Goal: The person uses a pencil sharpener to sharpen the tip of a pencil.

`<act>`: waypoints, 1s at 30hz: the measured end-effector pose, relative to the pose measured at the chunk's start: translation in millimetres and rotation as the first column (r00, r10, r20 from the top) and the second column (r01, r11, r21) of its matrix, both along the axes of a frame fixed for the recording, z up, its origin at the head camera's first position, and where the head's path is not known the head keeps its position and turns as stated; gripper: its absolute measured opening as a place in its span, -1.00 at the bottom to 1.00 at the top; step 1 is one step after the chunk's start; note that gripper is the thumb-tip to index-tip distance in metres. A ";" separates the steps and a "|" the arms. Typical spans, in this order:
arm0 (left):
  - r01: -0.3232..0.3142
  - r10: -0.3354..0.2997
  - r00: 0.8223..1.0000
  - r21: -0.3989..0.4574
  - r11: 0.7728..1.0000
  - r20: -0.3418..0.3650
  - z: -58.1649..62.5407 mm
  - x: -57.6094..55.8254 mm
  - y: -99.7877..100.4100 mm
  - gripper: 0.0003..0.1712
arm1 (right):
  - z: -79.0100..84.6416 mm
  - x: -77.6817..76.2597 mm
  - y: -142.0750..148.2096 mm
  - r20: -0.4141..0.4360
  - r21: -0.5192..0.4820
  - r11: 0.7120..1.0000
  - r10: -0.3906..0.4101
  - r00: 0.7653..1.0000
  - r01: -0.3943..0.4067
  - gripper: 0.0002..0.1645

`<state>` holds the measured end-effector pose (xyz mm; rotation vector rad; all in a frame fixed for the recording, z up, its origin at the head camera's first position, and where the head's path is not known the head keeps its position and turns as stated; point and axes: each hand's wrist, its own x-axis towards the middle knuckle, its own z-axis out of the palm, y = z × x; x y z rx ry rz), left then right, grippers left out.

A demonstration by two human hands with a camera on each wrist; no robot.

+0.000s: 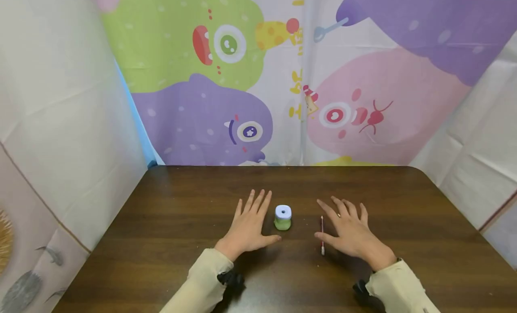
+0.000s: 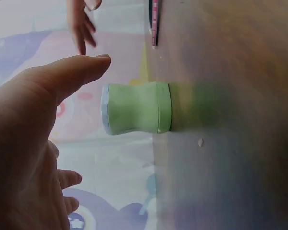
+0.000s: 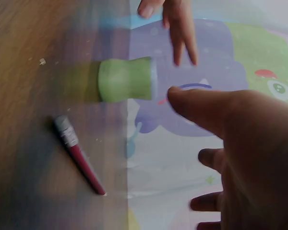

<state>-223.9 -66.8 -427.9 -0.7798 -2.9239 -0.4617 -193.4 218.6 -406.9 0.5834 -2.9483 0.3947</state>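
Observation:
A small green pencil sharpener (image 1: 282,224) stands upright on the brown table, its pale blue top (image 1: 283,209) pierced by a round hole. To its right lies a short red pencil (image 1: 322,246) with an eraser end toward the front edge. My left hand (image 1: 247,228) is spread just left of the sharpener, thumb pointing right in front of it. My right hand (image 1: 350,230) is beside the pencil, fingers spread, its thumb overlapping the pencil in the head view. Both hands hold nothing. In the left wrist view, the sharpener's waisted green side (image 2: 137,108) shows beyond the thumb.
Small pale crumbs (image 3: 42,62) are scattered on the tabletop (image 1: 169,241). Behind the table hangs a cloth (image 1: 282,138) printed with cartoon figures. Pale sheets (image 1: 72,102) hang at both sides. Dark wrist cameras (image 1: 231,279) sit under the sleeves.

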 end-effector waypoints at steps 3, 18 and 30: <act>0.015 -0.018 0.999 0.078 0.997 0.042 -0.7 -8.0 5.4 0.35 | 2.0 0.0 -2.2 0.007 0.001 1.000 0.000 1.000 0.000 -0.09; 0.045 -0.166 0.960 0.461 0.886 0.224 -16.7 -33.5 21.6 0.05 | -14.3 -14.1 -10.6 0.170 0.106 0.989 -0.119 0.978 0.102 -0.39; -0.068 -0.123 0.950 0.575 0.815 0.286 -24.2 -38.4 27.1 -0.34 | -29.9 -19.3 -16.7 0.264 0.201 0.975 -0.148 0.953 0.096 -0.63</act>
